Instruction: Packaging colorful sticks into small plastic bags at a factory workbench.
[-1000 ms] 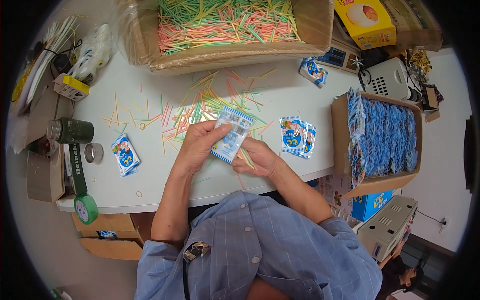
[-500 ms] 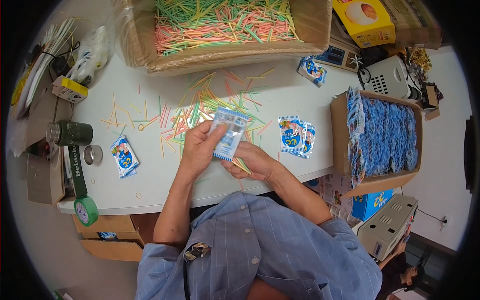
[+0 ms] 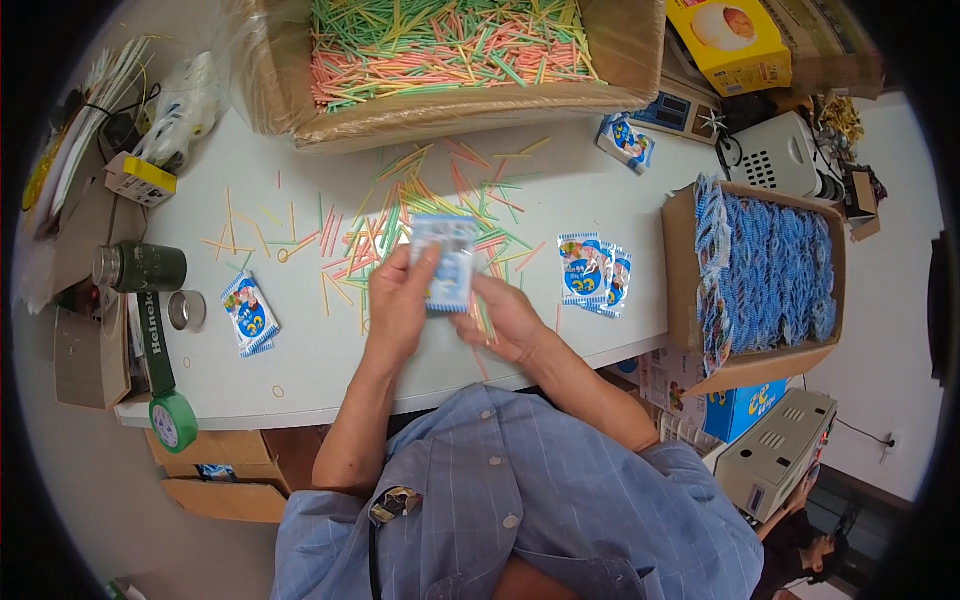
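Done (judged): ctn (image 3: 768, 368) at 3 o'clock, packed w/ blue pkts (image 3: 780, 270). Remaining: loose sticks (image 3: 430, 203), 12 o'clock, just beyond hands; big box (image 3: 470, 118) of same, farther out. 1 pkt in hand (image 3: 455, 275), center, blurred; contents n/a, can't tell. L hand (image 3: 400, 295): forearm from 7 o'clock, thumb across pkt face, pinching. R hand (image 3: 510, 318): forearm from 4 o'clock, fingers curled round few sticks (image 3: 487, 322), by pkt's lower R edge.

Blue-white packet (image 3: 454, 264) shifted left, swung from slanted to nearly straight, now blurred.
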Demonstrator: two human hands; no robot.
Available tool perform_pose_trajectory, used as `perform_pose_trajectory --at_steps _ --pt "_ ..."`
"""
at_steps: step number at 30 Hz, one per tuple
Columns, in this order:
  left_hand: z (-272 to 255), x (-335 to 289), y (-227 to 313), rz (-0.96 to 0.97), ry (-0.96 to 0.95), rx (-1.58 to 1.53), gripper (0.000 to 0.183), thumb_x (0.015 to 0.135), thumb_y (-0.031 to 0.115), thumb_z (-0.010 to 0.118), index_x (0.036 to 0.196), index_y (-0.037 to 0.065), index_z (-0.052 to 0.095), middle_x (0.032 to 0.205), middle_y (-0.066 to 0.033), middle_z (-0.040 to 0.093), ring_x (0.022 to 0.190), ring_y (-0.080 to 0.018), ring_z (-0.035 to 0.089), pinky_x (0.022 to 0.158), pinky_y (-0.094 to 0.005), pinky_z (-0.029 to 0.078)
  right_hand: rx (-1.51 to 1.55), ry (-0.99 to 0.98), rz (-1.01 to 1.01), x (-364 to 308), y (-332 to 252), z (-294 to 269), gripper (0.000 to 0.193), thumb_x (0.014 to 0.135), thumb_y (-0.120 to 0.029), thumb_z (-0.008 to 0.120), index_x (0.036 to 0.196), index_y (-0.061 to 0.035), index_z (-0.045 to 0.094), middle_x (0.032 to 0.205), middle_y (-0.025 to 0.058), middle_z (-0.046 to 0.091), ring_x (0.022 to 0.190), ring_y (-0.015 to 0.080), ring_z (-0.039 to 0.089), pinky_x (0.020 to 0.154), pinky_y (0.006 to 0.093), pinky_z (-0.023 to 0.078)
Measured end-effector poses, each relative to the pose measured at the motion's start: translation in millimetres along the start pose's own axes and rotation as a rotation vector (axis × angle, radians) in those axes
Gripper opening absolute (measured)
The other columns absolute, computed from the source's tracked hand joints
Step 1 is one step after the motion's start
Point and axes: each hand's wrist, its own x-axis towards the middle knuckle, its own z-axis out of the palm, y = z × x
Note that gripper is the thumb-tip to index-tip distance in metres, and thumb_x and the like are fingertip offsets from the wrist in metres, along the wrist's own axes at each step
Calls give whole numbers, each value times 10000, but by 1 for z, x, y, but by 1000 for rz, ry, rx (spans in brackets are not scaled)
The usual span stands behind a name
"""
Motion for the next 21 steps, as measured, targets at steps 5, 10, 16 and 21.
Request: perform_pose_trajectory --at_steps 5,10,16,21 --pt "-5 -3 11 13 180 -254 252 1029 216 520 1188 35 595 1065 -41 683 912 -121 672 752 -301 580 127 106 -356 10 -38 -11 336 1033 -440 477 866 -148 484 690 -24 439 540 78 399 411 204 311" --pt "26 -10 -8 116 272 -454 259 1031 197 510 1207 21 582 1111 -52 660 987 -128 645 839 -287 532 134 179 -565 24 -39 24 334 1033 -436 480 904 -127 466 732 6 450 597 109 419 522 263 391" --pt "29 11 -28 22 208 -738 294 1040 234 469 1229 24 548 1129 -84 639 1037 -189 634 925 -344 515 103 97 -659 32 -6 47 188 1025 -234 486 1029 -47 508 905 93 581 870 186 591 802 325 521" --pt "28 16 -28 21 203 -784 296 1034 234 472 1225 17 536 1130 -102 636 1038 -215 639 925 -364 520 100 66 -665 30 -7 51 214 1027 -256 475 1013 -50 533 959 121 613 910 203 602 846 343 510"
